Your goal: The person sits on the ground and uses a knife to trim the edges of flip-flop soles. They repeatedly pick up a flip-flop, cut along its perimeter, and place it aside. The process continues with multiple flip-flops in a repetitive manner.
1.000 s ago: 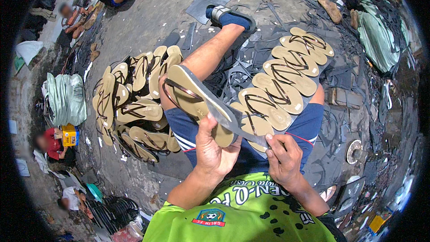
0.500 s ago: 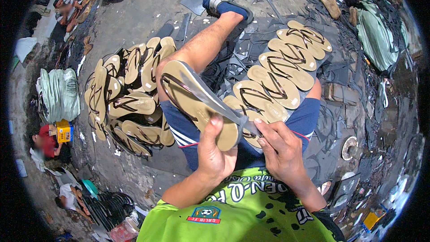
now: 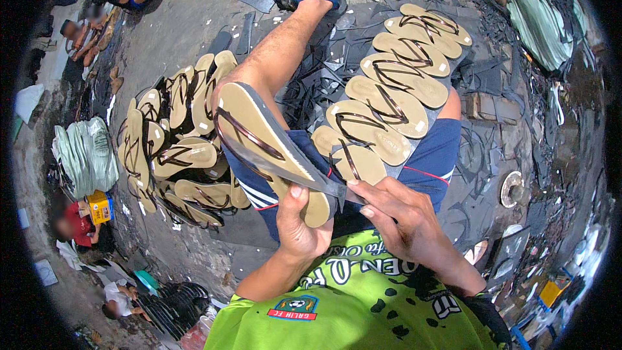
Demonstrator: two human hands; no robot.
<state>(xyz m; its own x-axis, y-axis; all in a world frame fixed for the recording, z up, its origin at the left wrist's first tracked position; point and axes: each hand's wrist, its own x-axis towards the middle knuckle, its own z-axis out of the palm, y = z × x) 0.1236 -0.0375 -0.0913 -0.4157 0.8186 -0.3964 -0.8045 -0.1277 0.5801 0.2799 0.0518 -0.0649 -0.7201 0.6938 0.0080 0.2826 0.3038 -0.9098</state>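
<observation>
My left hand (image 3: 301, 223) is closed round the lower end of a tan flip-flop (image 3: 256, 123), its thumb pressed on the top face. The sandal has glossy brown straps and a dark grey sole rim, and it tilts up and to the left. Part of another tan sole shows behind it. Beside the lower end, my right hand (image 3: 405, 217) pinches a thin flat grey piece (image 3: 353, 196) against the rim. Whether this is a blade or a strip of sole, I cannot tell.
Finished-looking flip-flops (image 3: 382, 136) overlap in a row over my right thigh. A heap of more flip-flops (image 3: 184, 152) lies at left. Dark rubber scraps (image 3: 311, 78) litter the floor between. A wooden block (image 3: 492, 109) and pale green bundles (image 3: 541, 23) are at right. Several people sit at far left.
The view has shifted, so the floor things sit somewhat differently. The held flip-flop and both hands appear slightly lower, with the grip kept. More of a second sole shows behind the held one.
</observation>
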